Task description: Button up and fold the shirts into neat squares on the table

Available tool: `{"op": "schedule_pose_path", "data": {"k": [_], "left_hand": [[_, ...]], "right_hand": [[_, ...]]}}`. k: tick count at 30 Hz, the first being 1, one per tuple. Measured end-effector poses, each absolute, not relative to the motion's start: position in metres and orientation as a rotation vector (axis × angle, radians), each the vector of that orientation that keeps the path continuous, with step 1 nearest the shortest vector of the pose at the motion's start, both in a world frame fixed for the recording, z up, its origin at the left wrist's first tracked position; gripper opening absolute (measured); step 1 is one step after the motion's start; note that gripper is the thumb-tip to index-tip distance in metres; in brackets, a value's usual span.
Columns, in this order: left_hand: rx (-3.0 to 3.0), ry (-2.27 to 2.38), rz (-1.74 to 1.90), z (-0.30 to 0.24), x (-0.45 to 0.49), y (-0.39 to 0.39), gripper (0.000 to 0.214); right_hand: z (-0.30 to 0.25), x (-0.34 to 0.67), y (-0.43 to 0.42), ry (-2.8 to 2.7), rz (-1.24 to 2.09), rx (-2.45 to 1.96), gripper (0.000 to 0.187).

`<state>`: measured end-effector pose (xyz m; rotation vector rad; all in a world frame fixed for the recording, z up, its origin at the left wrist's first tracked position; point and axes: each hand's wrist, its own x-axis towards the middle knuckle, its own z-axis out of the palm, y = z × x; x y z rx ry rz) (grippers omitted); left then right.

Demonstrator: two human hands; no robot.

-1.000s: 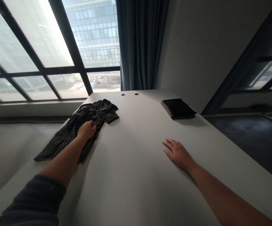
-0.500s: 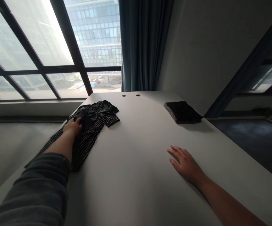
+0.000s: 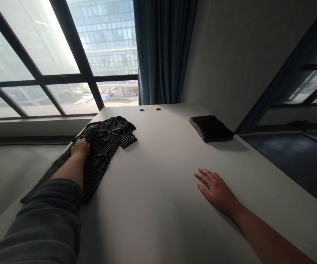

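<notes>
A black garment with thin white stripes [image 3: 96,179] lies spread along the left side of the white table [image 3: 153,190], a short sleeve pointing right. On top of it rests a dark, rounded cloth piece [image 3: 99,139], shaped somewhat like a cap. My left hand [image 3: 80,147] is closed at its near left edge, fingers curled onto the dark cloth; the fingertips are hidden. To the right, my right hand [image 3: 216,189] lies flat on the tabletop, fingers stretched out and holding nothing. Beyond it sits a folded black cloth [image 3: 213,127] with a greyish left edge.
Two round holes, one on the left [image 3: 142,110] and one on the right [image 3: 158,109], are set near the table's far end. Behind stand a large window [image 3: 114,40], a blue curtain [image 3: 162,55] and a grey wall [image 3: 229,55]. Floor shows on both sides.
My left hand's fingers have curled in more tightly at the dark cloth's edge. The view has shifted slightly to the right. My right hand stays flat in place.
</notes>
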<state>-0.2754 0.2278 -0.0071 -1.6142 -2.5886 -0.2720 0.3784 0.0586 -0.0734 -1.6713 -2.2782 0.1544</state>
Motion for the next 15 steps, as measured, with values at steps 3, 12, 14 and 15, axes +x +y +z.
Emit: {"op": "schedule_pose_path", "data": {"k": [3, 12, 14, 15], "left_hand": [[-1.556, -2.497, -0.427, 0.002, -0.274, 0.224, 0.044], [-1.511, -2.693, -0.730, 0.028, -0.263, 0.215, 0.042], [-1.539, -2.716, -0.762, 0.029, -0.261, 0.210, 0.036], [-1.556, -2.709, -0.789, 0.030, -0.261, 0.207, 0.034]], "right_hand": [[-0.073, 0.379, 0.059, -2.279, 0.164, -1.668, 0.047], [-0.074, 0.378, 0.060, -2.282, 0.179, -1.677, 0.049], [-0.074, 0.378, 0.060, -2.291, 0.187, -1.676, 0.050], [-0.074, 0.378, 0.061, -2.295, 0.187, -1.672, 0.051]]}}
